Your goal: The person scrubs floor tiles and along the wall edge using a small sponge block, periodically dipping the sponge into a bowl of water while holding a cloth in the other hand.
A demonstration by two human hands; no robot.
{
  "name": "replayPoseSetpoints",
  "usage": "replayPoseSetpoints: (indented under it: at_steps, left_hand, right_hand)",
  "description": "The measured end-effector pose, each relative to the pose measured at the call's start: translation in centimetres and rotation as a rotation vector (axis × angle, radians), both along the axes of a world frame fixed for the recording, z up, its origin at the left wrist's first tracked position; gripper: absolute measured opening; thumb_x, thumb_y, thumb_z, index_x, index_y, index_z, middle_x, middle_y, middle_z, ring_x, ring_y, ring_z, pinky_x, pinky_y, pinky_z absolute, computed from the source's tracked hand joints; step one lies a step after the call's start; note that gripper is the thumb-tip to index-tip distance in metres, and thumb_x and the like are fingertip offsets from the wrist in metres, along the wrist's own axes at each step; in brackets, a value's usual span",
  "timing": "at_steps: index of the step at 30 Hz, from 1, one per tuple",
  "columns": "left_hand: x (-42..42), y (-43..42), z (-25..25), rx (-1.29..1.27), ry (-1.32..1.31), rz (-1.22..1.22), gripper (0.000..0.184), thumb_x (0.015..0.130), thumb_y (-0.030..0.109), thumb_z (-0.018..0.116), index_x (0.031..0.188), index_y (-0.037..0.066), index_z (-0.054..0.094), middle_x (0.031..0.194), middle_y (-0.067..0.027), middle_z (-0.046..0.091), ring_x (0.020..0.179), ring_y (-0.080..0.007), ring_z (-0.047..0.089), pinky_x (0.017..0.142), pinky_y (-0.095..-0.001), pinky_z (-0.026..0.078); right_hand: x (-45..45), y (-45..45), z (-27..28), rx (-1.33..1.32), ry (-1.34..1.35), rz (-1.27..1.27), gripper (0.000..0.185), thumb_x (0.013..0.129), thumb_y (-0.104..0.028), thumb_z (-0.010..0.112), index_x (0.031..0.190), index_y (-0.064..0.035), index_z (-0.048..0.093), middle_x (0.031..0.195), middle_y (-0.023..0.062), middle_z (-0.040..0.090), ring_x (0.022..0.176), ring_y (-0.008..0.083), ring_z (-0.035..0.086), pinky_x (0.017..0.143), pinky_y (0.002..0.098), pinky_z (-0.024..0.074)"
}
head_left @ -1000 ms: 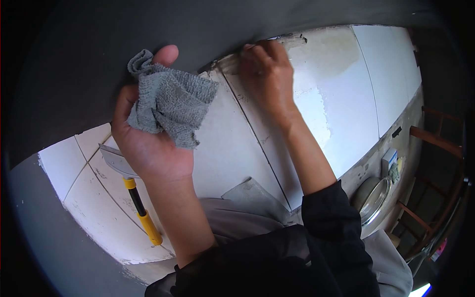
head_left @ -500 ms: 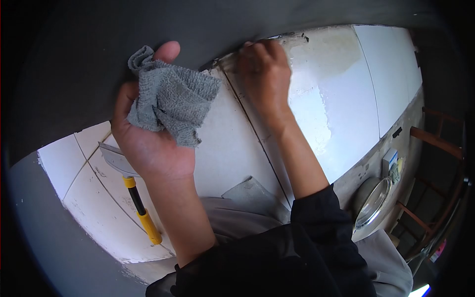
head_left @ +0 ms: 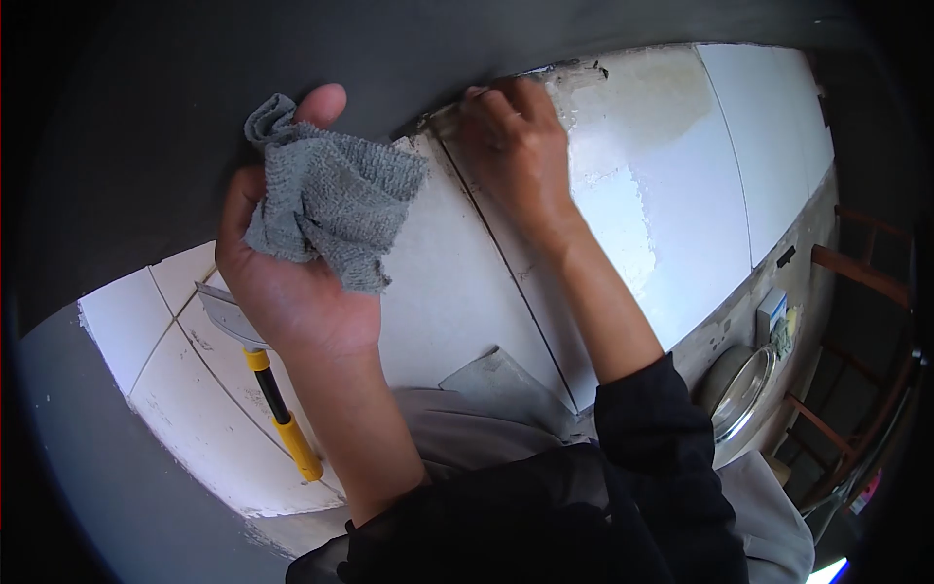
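A crumpled grey terry cloth (head_left: 331, 195) lies across the palm and fingers of my left hand (head_left: 306, 302), which holds it up above the white tiles. The thumb and one fingertip show around the cloth; the other fingers are behind it. Against the dark wall, my right hand (head_left: 516, 156) is closed at the tile edge, over the top end of a dark joint line (head_left: 511, 282). Whatever its curled fingers hold, if anything, is hidden. Beside my left wrist, a scraper with a yellow and black handle (head_left: 282, 414) rests on the tiles.
A grey flat piece (head_left: 501, 384) lies near my legs. To the right stand a metal basin (head_left: 739, 394) and a small blue-and-white box (head_left: 772, 313). Brown wooden frames (head_left: 861, 273) are at the far right. A wet, dirty patch (head_left: 662, 107) marks the tile by the dark wall (head_left: 195, 127).
The view has shifted slightly. My right forearm and sleeve have moved a little to the right, while the fingers stay at the wall edge. The cloth remains in my left hand.
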State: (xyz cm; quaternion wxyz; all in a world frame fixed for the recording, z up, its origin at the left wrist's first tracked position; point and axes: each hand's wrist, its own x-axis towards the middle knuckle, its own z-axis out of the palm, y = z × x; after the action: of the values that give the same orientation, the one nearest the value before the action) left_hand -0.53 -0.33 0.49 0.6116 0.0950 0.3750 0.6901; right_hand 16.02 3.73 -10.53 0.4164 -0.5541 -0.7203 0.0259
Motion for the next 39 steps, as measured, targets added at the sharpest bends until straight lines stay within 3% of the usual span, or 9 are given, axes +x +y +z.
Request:
replayPoseSetpoints:
  at_steps: [4,10,14,20,26,30,33,36,39]
  left_hand:
    - [-0.1,-0.1,0.2,-0.008,-0.011,0.012,0.041,0.100,0.022,0.037,0.116,-0.007,0.060,0.081,-0.0085,0.055,0.073,-0.0146,0.051,0.081,-0.0323,0.043]
    - [0.3,0.0,0.3,-0.029,0.013,0.033,0.041,0.100,0.022,0.037,0.116,-0.007,0.060,0.080,-0.0083,0.054,0.073,-0.0147,0.051,0.082,-0.0324,0.043]
    - [0.0,0.0,0.2,-0.014,-0.014,0.015,0.042,0.100,0.023,0.036,0.117,-0.007,0.060,0.081,-0.0080,0.054,0.073,-0.0147,0.051,0.081,-0.0328,0.042]
    - [0.4,0.1,0.5,-0.072,0.038,0.058,0.042,0.101,0.023,0.036,0.118,-0.008,0.059,0.080,-0.0068,0.054,0.071,-0.0139,0.050,0.079,-0.0322,0.042]
    - [1.0,0.3,1.1,-0.103,0.054,0.104,0.042,0.101,0.023,0.036,0.118,-0.008,0.059,0.079,-0.0071,0.053,0.071,-0.0140,0.050,0.077,-0.0317,0.041]
    - [0.5,0.1,0.3,-0.044,0.038,0.037,0.042,0.101,0.023,0.036,0.118,-0.008,0.059,0.079,-0.0072,0.053,0.071,-0.0140,0.050,0.077,-0.0316,0.041]
    - [0.2,-0.1,0.4,-0.048,0.035,0.053,0.042,0.101,0.023,0.036,0.118,-0.008,0.059,0.079,-0.0075,0.053,0.071,-0.0146,0.051,0.078,-0.0323,0.042]
    - [0.5,0.2,0.6,-0.061,0.032,0.071,0.042,0.101,0.023,0.037,0.118,-0.008,0.059,0.079,-0.0079,0.053,0.072,-0.0146,0.051,0.078,-0.0324,0.042]
    - [0.9,0.2,0.8,-0.080,0.050,0.087,0.042,0.101,0.023,0.037,0.118,-0.007,0.059,0.079,-0.0085,0.054,0.073,-0.0145,0.052,0.080,-0.0323,0.043]
  right_hand:
    - [0.8,0.7,0.3,-0.061,0.066,-0.202,0.013,0.075,-0.002,0.072,0.087,-0.0049,0.068,0.088,0.0111,0.063,0.079,0.0287,0.065,0.067,0.0370,0.0547]
    - [0.0,0.1,-0.1,0.013,-0.025,0.009,0.018,0.073,-0.003,0.073,0.091,-0.0054,0.070,0.089,0.0112,0.063,0.080,0.0305,0.064,0.069,0.0380,0.0547]
    - [0.4,0.5,0.5,-0.020,0.001,-0.150,0.014,0.075,-0.001,0.070,0.088,-0.0059,0.069,0.087,0.0112,0.063,0.079,0.0290,0.064,0.068,0.0383,0.0545]
    - [-0.6,-0.2,-0.1,0.036,-0.041,0.007,0.013,0.075,-0.002,0.072,0.087,-0.0069,0.069,0.087,0.0105,0.063,0.077,0.0281,0.065,0.066,0.0378,0.0551]
    - [-0.6,0.1,0.4,-0.015,0.012,-0.182,0.017,0.074,-0.003,0.074,0.090,-0.0065,0.070,0.091,0.0121,0.064,0.078,0.0305,0.064,0.069,0.0392,0.0551]
    - [-1.2,-0.4,-0.2,0.036,-0.025,0.016,0.015,0.074,-0.004,0.075,0.089,-0.0059,0.069,0.088,0.0119,0.064,0.080,0.0306,0.064,0.069,0.0394,0.0548]
    - [1.2,0.8,0.6,-0.025,0.067,-0.104,0.006,0.077,0.000,0.066,0.083,-0.0009,0.065,0.081,0.0150,0.060,0.078,0.0332,0.060,0.069,0.0440,0.0512]
    - [0.4,0.6,0.9,-0.027,0.008,-0.222,0.008,0.079,-0.004,0.071,0.087,-0.0056,0.069,0.090,0.0121,0.064,0.076,0.0291,0.065,0.068,0.0386,0.0549]
    - [-1.4,-0.6,0.4,-0.006,0.026,-0.020,0.015,0.076,-0.002,0.072,0.090,-0.0061,0.070,0.092,0.0128,0.064,0.079,0.0327,0.065,0.070,0.0390,0.0551]
